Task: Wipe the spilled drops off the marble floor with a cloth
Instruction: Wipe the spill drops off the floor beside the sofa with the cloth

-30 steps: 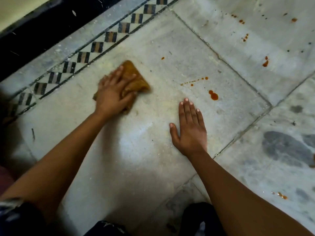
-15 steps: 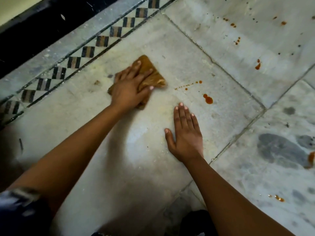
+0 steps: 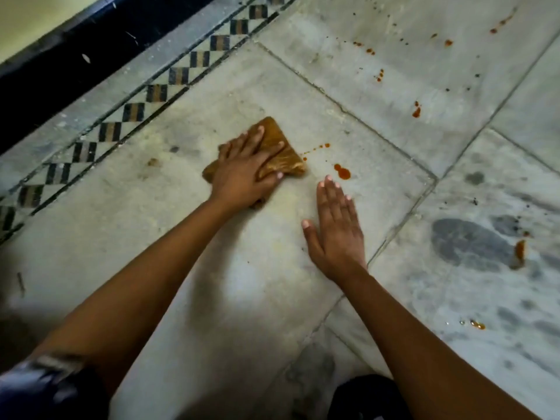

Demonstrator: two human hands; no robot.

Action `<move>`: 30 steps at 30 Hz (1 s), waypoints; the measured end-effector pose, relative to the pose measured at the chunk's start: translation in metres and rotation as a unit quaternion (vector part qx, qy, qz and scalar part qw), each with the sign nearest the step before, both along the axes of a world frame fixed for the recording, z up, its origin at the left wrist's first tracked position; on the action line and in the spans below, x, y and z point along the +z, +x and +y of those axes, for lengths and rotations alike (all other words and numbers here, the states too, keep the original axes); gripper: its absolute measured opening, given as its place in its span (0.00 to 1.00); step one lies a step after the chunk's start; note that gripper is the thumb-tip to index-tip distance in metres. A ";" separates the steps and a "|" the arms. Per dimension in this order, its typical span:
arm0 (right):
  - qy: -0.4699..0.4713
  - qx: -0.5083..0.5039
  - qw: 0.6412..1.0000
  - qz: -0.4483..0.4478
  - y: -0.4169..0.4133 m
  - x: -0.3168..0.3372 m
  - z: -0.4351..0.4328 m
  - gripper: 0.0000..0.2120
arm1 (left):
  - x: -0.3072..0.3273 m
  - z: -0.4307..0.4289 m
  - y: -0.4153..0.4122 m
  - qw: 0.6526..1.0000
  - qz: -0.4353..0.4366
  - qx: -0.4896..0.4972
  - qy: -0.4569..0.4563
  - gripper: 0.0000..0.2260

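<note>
The marble floor [image 3: 248, 283] itself has not changed; the view has only drifted a little. What has moved is the left hand [image 3: 242, 174]. Over the last second it has pushed the cloth [image 3: 277, 144] to the right across the pale slab, away from the checkered border [image 3: 157, 93] and toward the spill. Its fingers lie spread and flat on top of the cloth, pressing rather than gripping. The right hand [image 3: 336, 231] has stayed planted on the same slab, fingers straight and together, palm down, holding nothing. It looks like a prop for the person's weight.

The cloth's right corner now touches the near end of the thin streak [image 3: 315, 149], which it was well apart from a second ago. A lone drop that lay ahead of the cloth then no longer shows. I judge that the wiping is working its way rightward, and the double blob [image 3: 342, 172] just beyond the right fingertips comes next.

Counted:
- **Hands and cloth:** two hands and one cloth.
- **Near slab:** one streak and one double blob are left.
- **Far slab:** about seven orange marks or small clusters, the biggest being the long drop [image 3: 416, 110]. There are also dark specks too small to identify.
- **Grey-veined slab on the right:** one smear [image 3: 520, 250] and one small drop [image 3: 478, 324].

Most of the spill is still unwiped.
</note>
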State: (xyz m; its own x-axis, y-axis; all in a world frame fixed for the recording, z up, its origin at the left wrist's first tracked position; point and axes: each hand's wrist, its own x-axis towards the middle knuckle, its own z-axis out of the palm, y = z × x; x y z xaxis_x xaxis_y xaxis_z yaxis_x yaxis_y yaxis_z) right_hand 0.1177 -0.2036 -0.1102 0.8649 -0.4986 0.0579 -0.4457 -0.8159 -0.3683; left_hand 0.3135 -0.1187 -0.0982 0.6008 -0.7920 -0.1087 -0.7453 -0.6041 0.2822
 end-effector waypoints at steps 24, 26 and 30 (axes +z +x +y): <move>-0.022 -0.163 0.984 0.073 -0.019 -0.009 -0.052 0.33 | 0.002 -0.120 0.033 0.989 0.015 0.140 0.037 0.25; -0.025 -0.160 0.984 0.074 -0.019 -0.009 -0.052 0.33 | 0.000 -0.124 0.001 0.998 0.007 0.057 0.033 0.26; -0.027 -0.163 0.984 0.064 -0.019 -0.010 -0.053 0.33 | -0.001 -0.071 -0.037 0.996 -0.012 -0.082 0.025 0.30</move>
